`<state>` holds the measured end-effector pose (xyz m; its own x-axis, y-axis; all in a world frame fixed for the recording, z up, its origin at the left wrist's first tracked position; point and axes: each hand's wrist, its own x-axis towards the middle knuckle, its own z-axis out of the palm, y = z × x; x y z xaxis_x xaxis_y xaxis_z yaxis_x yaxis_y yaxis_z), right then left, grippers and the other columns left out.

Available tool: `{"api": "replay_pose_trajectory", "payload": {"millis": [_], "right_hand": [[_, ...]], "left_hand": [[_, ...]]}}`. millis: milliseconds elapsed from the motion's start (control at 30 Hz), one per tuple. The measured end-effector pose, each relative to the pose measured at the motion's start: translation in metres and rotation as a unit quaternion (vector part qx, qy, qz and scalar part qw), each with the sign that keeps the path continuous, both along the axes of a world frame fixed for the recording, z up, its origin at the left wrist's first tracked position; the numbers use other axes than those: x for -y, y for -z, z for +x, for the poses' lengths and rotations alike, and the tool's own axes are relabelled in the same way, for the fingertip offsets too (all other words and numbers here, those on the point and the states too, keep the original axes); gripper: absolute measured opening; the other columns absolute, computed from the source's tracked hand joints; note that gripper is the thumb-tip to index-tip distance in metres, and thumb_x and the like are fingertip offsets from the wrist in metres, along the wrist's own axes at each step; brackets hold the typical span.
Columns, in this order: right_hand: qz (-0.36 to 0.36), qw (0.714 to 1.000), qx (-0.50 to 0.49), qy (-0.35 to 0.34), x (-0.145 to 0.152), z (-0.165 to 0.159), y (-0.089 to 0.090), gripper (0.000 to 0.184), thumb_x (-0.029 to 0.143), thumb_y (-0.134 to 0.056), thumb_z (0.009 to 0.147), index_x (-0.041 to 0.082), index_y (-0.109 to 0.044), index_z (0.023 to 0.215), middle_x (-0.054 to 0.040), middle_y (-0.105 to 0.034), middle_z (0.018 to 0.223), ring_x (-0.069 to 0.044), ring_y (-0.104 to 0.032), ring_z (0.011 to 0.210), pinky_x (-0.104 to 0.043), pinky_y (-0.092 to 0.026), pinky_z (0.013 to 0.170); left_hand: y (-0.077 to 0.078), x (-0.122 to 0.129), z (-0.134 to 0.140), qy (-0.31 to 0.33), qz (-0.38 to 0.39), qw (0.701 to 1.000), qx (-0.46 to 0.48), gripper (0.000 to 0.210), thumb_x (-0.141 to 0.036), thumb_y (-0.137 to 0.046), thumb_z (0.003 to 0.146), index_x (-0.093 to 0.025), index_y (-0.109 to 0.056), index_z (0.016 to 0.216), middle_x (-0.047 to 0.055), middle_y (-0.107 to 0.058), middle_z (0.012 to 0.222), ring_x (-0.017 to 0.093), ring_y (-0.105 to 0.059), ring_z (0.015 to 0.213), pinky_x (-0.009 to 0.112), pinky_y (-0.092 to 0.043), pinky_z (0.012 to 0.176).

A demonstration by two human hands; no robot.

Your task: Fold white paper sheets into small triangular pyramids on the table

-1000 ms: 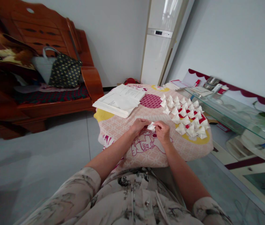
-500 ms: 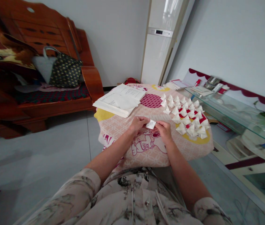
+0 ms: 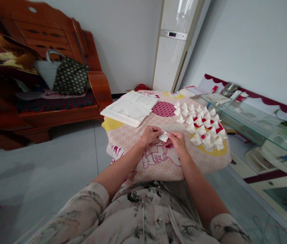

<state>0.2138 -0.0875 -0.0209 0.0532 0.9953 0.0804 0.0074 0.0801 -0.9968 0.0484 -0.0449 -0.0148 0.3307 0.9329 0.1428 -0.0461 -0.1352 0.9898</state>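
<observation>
A small folded piece of white paper with dark print is pinched between my two hands, just above the patterned tablecloth. My left hand grips its left side, fingers closed. On its right edge, my right hand is closed with thumb and fingertips. Several rows of folded white paper pieces with pointed tops stand on the cloth to the right. Beyond my left hand lies a stack of white printed sheets.
A glass-topped cabinet runs along the right, close to the table's edge, with small items on it. On the left stands a wooden bench holding a dark patterned bag. A tall white air conditioner is behind the table.
The paper piece has turned slightly, and its right side now looks narrower, with my right fingers a little closer to my left. The stack and the folded pieces have not moved.
</observation>
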Motion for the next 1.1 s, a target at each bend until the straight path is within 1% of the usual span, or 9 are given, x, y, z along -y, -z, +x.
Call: {"api": "replay_pose_trajectory", "payload": {"millis": [100,267,433,500,600,700,833,933,1100], "right_hand": [[0.003,1.000,0.005,0.008,0.001,0.001,0.001,0.032,0.049,-0.071,0.070,0.017,-0.068,0.070,-0.0017,-0.065,0.052,-0.017,-0.064,0.043,-0.024,-0.053,0.040],[0.012,0.999,0.040,0.012,0.002,0.002,0.002,0.030,0.047,-0.067,0.075,0.017,-0.068,0.072,-0.0009,-0.065,0.051,-0.017,-0.065,0.043,-0.023,-0.053,0.041],[0.029,0.996,0.086,0.002,0.003,0.002,0.002,0.032,0.048,-0.063,0.079,0.018,-0.067,0.071,-0.0010,-0.066,0.052,-0.016,-0.064,0.042,-0.022,-0.052,0.041],[0.027,0.996,0.087,0.003,0.003,0.001,0.002,0.032,0.049,-0.065,0.078,0.018,-0.067,0.071,-0.0010,-0.066,0.052,-0.016,-0.064,0.043,-0.022,-0.052,0.041],[0.003,0.999,0.049,-0.004,0.003,-0.001,0.001,0.034,0.051,-0.068,0.075,0.017,-0.066,0.074,-0.0013,-0.066,0.053,-0.017,-0.065,0.044,-0.022,-0.052,0.041],[-0.047,0.998,0.008,-0.033,0.004,-0.002,-0.003,0.039,0.054,-0.071,0.073,0.016,-0.065,0.076,-0.0039,-0.068,0.056,-0.017,-0.065,0.043,-0.020,-0.048,0.035],[-0.101,0.992,-0.003,-0.081,0.006,-0.002,-0.008,0.039,0.052,-0.075,0.070,0.014,-0.065,0.074,-0.0064,-0.070,0.059,-0.016,-0.064,0.041,-0.019,-0.045,0.031],[-0.112,0.988,-0.001,-0.106,0.007,-0.001,-0.010,0.036,0.048,-0.076,0.069,0.014,-0.066,0.075,-0.0057,-0.070,0.058,-0.015,-0.064,0.041,-0.019,-0.045,0.032],[-0.109,0.988,0.015,-0.110,0.007,-0.002,-0.010,0.033,0.046,-0.074,0.068,0.015,-0.065,0.071,-0.0047,-0.069,0.055,-0.015,-0.062,0.040,-0.019,-0.045,0.033]], "left_hand": [[0.000,0.001,0.000,0.016,-0.012,1.000,0.006,0.029,-0.039,-0.075,0.068,-0.011,-0.070,0.068,-0.001,-0.057,0.055,0.007,-0.043,0.048,0.021,-0.029,0.048],[0.001,0.003,0.001,0.008,-0.081,0.996,0.035,0.030,-0.040,-0.075,0.066,-0.011,-0.069,0.068,0.001,-0.060,0.057,0.008,-0.047,0.048,0.021,-0.033,0.047],[0.002,0.004,0.003,0.002,-0.114,0.993,0.015,0.028,-0.039,-0.072,0.070,-0.012,-0.064,0.064,-0.002,-0.053,0.049,0.006,-0.039,0.040,0.020,-0.026,0.042],[0.002,0.005,0.003,-0.003,-0.107,0.994,0.006,0.027,-0.038,-0.072,0.071,-0.013,-0.064,0.063,-0.003,-0.052,0.048,0.005,-0.037,0.040,0.020,-0.024,0.042],[0.003,0.002,0.002,-0.018,-0.068,0.998,0.004,0.027,-0.037,-0.073,0.071,-0.012,-0.065,0.064,-0.003,-0.053,0.050,0.005,-0.039,0.042,0.020,-0.026,0.044],[0.004,-0.002,0.001,-0.021,-0.036,0.999,0.016,0.027,-0.037,-0.073,0.072,-0.012,-0.066,0.065,-0.002,-0.055,0.052,0.006,-0.042,0.045,0.020,-0.029,0.046],[0.001,-0.005,-0.004,-0.026,-0.014,0.999,0.015,0.026,-0.037,-0.072,0.072,-0.012,-0.067,0.066,-0.002,-0.055,0.052,0.006,-0.040,0.045,0.021,-0.027,0.046],[-0.002,-0.005,-0.005,-0.032,0.006,0.999,-0.003,0.026,-0.037,-0.070,0.073,-0.012,-0.067,0.066,-0.002,-0.056,0.053,0.006,-0.040,0.046,0.021,-0.027,0.047],[-0.001,-0.004,-0.004,-0.047,0.013,0.999,-0.021,0.026,-0.036,-0.070,0.072,-0.012,-0.067,0.065,-0.002,-0.056,0.054,0.007,-0.042,0.049,0.021,-0.029,0.048]]}}
